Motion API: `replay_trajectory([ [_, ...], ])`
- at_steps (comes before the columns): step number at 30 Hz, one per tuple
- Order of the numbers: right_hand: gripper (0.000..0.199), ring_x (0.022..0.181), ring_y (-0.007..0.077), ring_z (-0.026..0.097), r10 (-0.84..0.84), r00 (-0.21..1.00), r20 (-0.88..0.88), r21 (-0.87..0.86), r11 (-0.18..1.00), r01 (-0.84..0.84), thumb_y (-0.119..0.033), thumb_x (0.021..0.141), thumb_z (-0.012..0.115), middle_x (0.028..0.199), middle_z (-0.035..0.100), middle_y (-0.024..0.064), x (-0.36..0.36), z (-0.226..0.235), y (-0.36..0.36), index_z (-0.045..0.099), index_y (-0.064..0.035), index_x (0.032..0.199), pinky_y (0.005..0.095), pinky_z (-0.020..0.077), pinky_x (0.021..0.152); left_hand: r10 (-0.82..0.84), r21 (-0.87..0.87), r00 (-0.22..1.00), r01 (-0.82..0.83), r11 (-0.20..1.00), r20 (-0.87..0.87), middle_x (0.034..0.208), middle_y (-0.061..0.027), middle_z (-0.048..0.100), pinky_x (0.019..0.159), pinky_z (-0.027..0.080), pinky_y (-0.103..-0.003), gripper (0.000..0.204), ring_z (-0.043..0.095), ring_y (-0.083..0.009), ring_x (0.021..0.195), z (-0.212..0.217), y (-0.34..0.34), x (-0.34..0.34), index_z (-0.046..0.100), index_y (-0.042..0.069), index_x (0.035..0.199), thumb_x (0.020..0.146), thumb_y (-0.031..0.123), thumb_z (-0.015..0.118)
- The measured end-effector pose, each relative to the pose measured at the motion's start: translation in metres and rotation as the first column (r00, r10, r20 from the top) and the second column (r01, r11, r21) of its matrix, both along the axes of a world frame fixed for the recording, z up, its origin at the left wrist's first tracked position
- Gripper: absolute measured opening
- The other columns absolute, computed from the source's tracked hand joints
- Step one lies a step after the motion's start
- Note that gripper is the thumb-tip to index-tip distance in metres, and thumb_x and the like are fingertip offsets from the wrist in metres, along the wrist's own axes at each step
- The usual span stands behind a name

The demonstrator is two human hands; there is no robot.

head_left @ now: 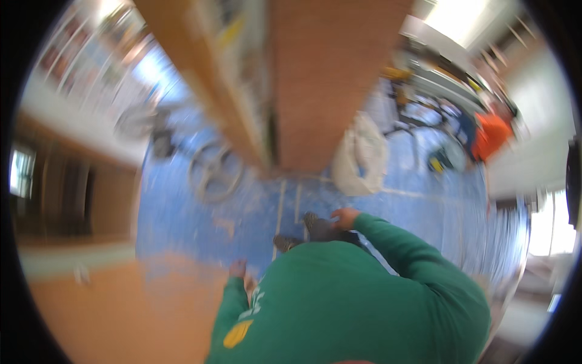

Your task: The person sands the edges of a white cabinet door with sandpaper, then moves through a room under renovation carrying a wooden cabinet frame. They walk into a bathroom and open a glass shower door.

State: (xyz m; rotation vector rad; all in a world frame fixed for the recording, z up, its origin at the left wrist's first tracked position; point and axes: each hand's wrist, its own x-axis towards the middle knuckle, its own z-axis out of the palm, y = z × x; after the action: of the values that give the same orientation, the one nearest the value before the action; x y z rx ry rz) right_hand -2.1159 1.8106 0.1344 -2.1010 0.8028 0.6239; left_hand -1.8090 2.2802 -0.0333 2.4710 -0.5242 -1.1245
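Note:
My left hand [238, 269] hangs low at my left side, below a green sleeve, with its fingers smeared by motion. My right hand [345, 218] is in front of my right thigh, nearest to my dark trousers [327, 233]. Its fingers look somewhat bent, but blur hides whether they hold anything. No object shows clearly in or against either hand. Both shoes [288, 242] stand on the blue floor covering [254, 224].
A tall reddish-brown panel or column [327, 85] rises straight ahead, with an off-white sack [360, 159] at its right foot. A grey wheel-like thing [215, 173] lies to its left. At the right are an orange item [490, 136] and mixed clutter.

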Motion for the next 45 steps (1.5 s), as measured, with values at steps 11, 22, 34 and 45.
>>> replay_trajectory([
  [11, 0.04, 0.112, 0.0355, 0.066, 0.439, 0.889, -0.133, 0.164, 0.894, -0.417, -0.039, 0.089, 0.071, 0.117, 0.072, 0.017, 0.09, -0.075, -0.063, 0.072, -0.0056, 0.111, 0.0422, 0.0498, 0.099, 0.746, -0.128, 0.656, -0.754, 0.644, -0.115, 0.131, -0.0254, 0.065, 0.106, 0.047, -0.042, 0.068, 0.062, -0.0358, 0.123, 0.077, 0.02, -0.01, 0.061, 0.0, 0.136, 0.092, 0.052, 0.065],
  [22, 0.039, 0.073, 0.0317, 0.065, 0.501, 0.84, 0.206, 0.131, 0.837, -0.531, -0.036, 0.094, 0.068, 0.074, 0.067, 0.0188, 0.39, -0.003, 0.05, 0.07, 0.0012, 0.086, 0.0447, 0.0527, 0.075, 0.848, 0.081, 0.501, -0.851, 0.519, -0.172, 0.109, -0.0127, 0.074, 0.094, 0.051, -0.036, 0.047, 0.068, -0.0225, 0.102, 0.06, 0.11, -0.043, 0.071, -0.001, 0.118, 0.097, 0.041, 0.065],
  [34, 0.06, 0.116, 0.034, 0.065, 0.843, 0.492, -0.218, 0.148, 0.527, -0.837, -0.036, 0.09, 0.073, 0.124, 0.07, 0.0167, 0.636, 0.033, 0.209, 0.058, -0.0114, 0.142, 0.0427, 0.0511, 0.098, 0.793, -0.043, 0.579, -0.812, 0.582, -0.192, 0.122, -0.0215, 0.07, 0.102, 0.048, -0.041, 0.055, 0.065, -0.0342, 0.116, -0.004, 0.252, 0.226, 0.068, -0.001, 0.124, 0.095, 0.045, 0.062],
  [45, 0.055, 0.101, 0.0244, 0.066, 0.564, 0.818, 0.115, 0.328, 0.755, -0.568, -0.039, 0.09, 0.075, 0.107, 0.07, 0.0128, 0.906, 0.086, 0.345, 0.064, -0.0063, 0.132, 0.0393, 0.0517, 0.09, 0.814, -0.27, 0.243, -0.956, 0.11, -0.528, 0.139, -0.0118, 0.059, 0.097, 0.046, -0.039, 0.07, 0.062, -0.0252, 0.119, 0.103, 0.298, 0.566, 0.048, 0.01, 0.148, 0.096, 0.056, 0.062],
])
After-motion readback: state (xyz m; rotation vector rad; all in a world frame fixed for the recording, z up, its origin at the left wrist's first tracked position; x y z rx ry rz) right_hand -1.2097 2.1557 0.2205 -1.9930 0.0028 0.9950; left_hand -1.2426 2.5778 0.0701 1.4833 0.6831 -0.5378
